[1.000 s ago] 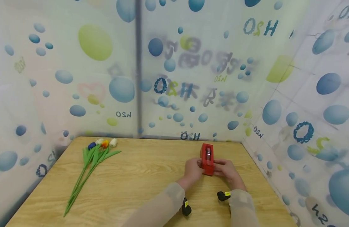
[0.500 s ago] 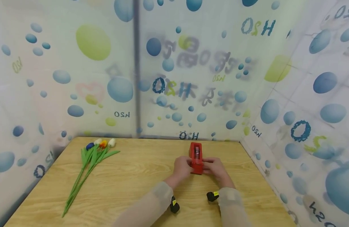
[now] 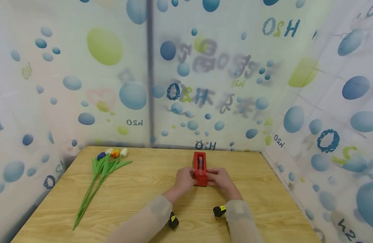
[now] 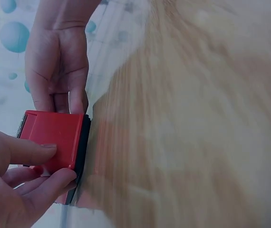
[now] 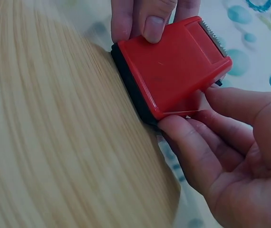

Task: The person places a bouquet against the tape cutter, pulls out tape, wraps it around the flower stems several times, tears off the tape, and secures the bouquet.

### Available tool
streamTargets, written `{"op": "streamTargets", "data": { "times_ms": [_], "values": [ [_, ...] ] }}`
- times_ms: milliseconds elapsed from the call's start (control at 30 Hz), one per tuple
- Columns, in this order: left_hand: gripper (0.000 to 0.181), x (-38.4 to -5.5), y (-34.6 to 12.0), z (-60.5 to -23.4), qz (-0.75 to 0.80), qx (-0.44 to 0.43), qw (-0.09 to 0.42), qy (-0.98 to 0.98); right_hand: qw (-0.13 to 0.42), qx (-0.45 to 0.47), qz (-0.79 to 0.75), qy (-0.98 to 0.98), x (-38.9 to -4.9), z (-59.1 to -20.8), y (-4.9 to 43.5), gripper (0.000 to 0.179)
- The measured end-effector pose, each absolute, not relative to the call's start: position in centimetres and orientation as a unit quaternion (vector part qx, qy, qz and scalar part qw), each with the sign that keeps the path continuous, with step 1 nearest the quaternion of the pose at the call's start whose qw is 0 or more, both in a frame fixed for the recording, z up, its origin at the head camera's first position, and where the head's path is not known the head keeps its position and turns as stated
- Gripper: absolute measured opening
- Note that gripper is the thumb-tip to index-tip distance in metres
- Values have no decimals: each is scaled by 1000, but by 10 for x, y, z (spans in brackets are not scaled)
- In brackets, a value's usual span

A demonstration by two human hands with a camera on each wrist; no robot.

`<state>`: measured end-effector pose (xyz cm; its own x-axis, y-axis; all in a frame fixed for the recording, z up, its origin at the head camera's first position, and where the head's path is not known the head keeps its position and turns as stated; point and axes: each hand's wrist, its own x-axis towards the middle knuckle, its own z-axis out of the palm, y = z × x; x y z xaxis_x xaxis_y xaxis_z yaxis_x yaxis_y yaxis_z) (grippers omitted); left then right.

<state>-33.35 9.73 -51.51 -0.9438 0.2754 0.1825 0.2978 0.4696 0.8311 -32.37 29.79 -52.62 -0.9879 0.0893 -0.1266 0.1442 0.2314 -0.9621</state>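
A red tape dispenser (image 3: 200, 170) with a black base stands right of the table's middle in the head view, its tape roll showing in the top slot. My left hand (image 3: 184, 179) holds its left side, and my right hand (image 3: 221, 179) grips it from the right. In the left wrist view, fingers of the left hand (image 4: 16, 175) lie against the red side wall (image 4: 62, 133). The right wrist view shows the right hand (image 5: 240, 142) at the dispenser's lower end, near the serrated metal cutter (image 5: 212, 37). Its base is at the tabletop; whether it is slightly raised I cannot tell.
Artificial tulips (image 3: 104, 172) with green stems and blue, white and orange heads lie at the table's left. The wooden table (image 3: 138, 189) meets a patterned curtain (image 3: 180, 101) at the back. Small black cameras (image 3: 173, 221) are strapped to both wrists.
Both hands have moved left along the table together with the tape dispenser, keeping their hold on it. The tulips have stayed in place; the head view has shifted slightly.
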Motion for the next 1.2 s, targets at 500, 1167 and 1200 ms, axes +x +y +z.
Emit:
{"op": "streamTargets", "data": {
  "times_ms": [500, 1167, 1200],
  "values": [
    [35, -338, 34, -515, -481, -152, 4, -863, 48, 41, -633, 772, -335, -529, 237, 33],
    [28, -340, -7, -508, -441, -131, 26, -887, 40, 16, -677, 735, -343, -538, 188, 32],
    [28, -341, -7, -508, -439, -131, 26, -888, 40, 18, -675, 737, -343, -538, 188, 31]
  ]
}}
